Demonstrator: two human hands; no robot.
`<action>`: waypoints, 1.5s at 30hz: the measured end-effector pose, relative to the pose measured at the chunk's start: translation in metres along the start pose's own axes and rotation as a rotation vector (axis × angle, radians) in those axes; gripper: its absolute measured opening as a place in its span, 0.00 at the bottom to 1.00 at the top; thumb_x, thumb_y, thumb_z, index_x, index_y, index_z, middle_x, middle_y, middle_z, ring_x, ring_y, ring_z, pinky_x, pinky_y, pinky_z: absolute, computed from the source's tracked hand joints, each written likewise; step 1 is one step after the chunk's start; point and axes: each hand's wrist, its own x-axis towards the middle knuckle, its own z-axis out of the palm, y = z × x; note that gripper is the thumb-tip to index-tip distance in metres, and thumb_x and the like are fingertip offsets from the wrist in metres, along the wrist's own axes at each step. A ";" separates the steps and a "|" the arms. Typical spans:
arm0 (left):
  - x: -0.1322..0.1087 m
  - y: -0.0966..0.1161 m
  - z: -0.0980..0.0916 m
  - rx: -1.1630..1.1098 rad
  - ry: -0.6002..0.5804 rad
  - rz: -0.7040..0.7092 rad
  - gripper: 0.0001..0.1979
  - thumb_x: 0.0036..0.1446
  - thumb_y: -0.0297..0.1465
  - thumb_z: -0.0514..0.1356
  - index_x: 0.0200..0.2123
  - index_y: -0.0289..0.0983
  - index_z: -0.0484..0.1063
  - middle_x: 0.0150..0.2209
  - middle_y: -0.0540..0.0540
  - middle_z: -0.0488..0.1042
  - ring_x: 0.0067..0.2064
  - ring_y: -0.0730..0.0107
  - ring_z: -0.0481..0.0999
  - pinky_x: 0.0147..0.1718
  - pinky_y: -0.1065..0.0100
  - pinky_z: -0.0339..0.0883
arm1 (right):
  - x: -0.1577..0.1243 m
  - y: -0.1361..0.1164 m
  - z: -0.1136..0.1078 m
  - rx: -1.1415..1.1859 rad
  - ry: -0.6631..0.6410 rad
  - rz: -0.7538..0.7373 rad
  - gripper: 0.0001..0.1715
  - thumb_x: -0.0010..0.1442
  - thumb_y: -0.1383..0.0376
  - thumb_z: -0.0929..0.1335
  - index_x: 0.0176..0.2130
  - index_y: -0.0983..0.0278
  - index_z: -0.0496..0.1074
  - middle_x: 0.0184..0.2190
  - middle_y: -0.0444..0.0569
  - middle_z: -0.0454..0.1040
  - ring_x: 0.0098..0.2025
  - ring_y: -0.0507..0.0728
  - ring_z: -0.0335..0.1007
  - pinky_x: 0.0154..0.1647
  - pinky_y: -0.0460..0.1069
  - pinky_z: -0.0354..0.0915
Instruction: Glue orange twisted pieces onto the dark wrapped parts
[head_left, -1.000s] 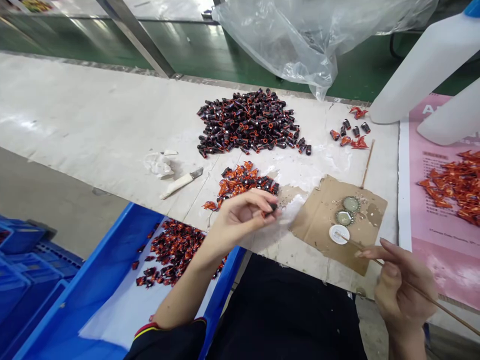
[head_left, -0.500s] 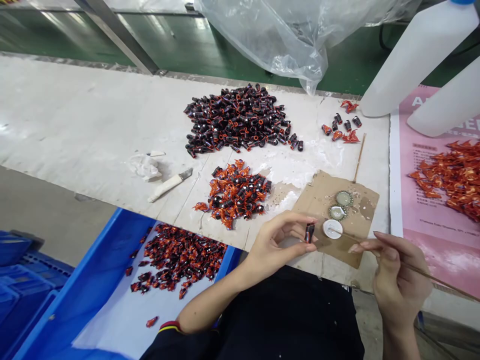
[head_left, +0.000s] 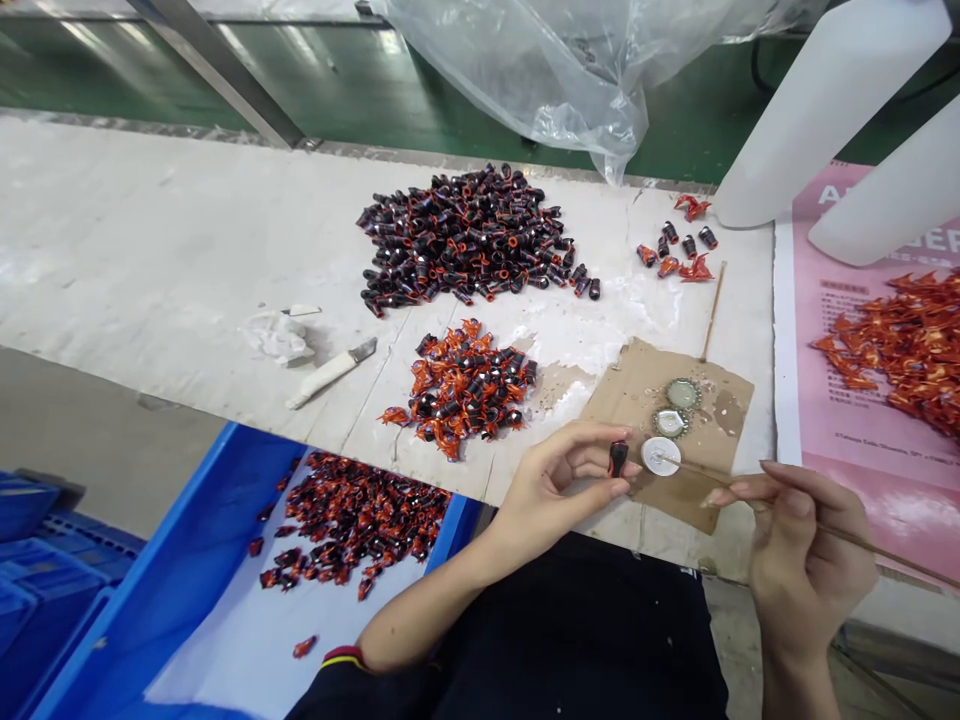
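Left hand (head_left: 551, 490): grip narrow, thumb and fingertips pinching one small dark cylinder (head_left: 618, 458), held upright just beside a white round lid (head_left: 661, 456). Right hand (head_left: 802, 570): grip narrow on a thin wooden stick (head_left: 877, 543), its tip resting at the lid. Change: a second ago the left hand was over the orange heap; now it is at the lid, with the cylinder in about the same spot as half a second ago.

White-covered surface (head_left: 150, 220): large heap of dark cylinders (head_left: 465, 240); smaller heap of orange-wrapped cylinders (head_left: 465, 385); small loose group of both (head_left: 671, 245); cardboard scrap (head_left: 731, 440) under the lid and two crimped metal bottle caps (head_left: 682, 393); spare wooden stick (head_left: 712, 310); utility knife with white-wrapped handle (head_left: 326, 375); crumpled white cloth (head_left: 277, 338).

Around it: blue plastic tray (head_left: 187, 530) of orange-and-dark pieces; pink printed sheet (head_left: 862, 480) under orange scraps (head_left: 892, 340); white plastic bottles (head_left: 825, 110); clear plastic bag (head_left: 525, 70); stacked blue crates (head_left: 37, 570); grey floor (head_left: 112, 430)
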 end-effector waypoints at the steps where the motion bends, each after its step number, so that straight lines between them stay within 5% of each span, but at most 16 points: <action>1: 0.000 0.000 0.000 -0.004 -0.002 -0.010 0.14 0.56 0.28 0.67 0.47 0.38 0.76 0.40 0.42 0.81 0.41 0.67 0.83 0.43 0.69 0.77 | 0.001 -0.002 0.001 0.051 0.041 0.033 0.07 0.66 0.65 0.65 0.42 0.63 0.73 0.26 0.42 0.76 0.27 0.52 0.75 0.31 0.50 0.72; 9: 0.001 -0.001 0.002 -0.031 0.009 -0.103 0.15 0.53 0.29 0.69 0.45 0.37 0.77 0.40 0.41 0.82 0.41 0.65 0.83 0.44 0.66 0.77 | 0.010 -0.006 0.006 0.270 0.172 0.216 0.05 0.64 0.64 0.67 0.36 0.62 0.73 0.24 0.41 0.72 0.25 0.50 0.69 0.27 0.47 0.69; 23: 0.001 -0.009 0.006 0.099 0.058 -0.007 0.15 0.49 0.25 0.71 0.42 0.33 0.76 0.37 0.43 0.81 0.36 0.70 0.80 0.41 0.70 0.77 | 0.010 -0.014 0.011 0.316 0.220 0.285 0.06 0.62 0.62 0.68 0.36 0.63 0.72 0.23 0.39 0.71 0.22 0.48 0.69 0.25 0.46 0.68; 45: 0.000 -0.011 0.004 0.177 0.042 -0.015 0.16 0.49 0.29 0.72 0.42 0.33 0.77 0.43 0.41 0.81 0.35 0.72 0.79 0.38 0.74 0.75 | 0.002 -0.013 0.027 0.408 0.066 0.328 0.07 0.62 0.60 0.69 0.36 0.61 0.73 0.21 0.39 0.72 0.24 0.48 0.69 0.23 0.44 0.67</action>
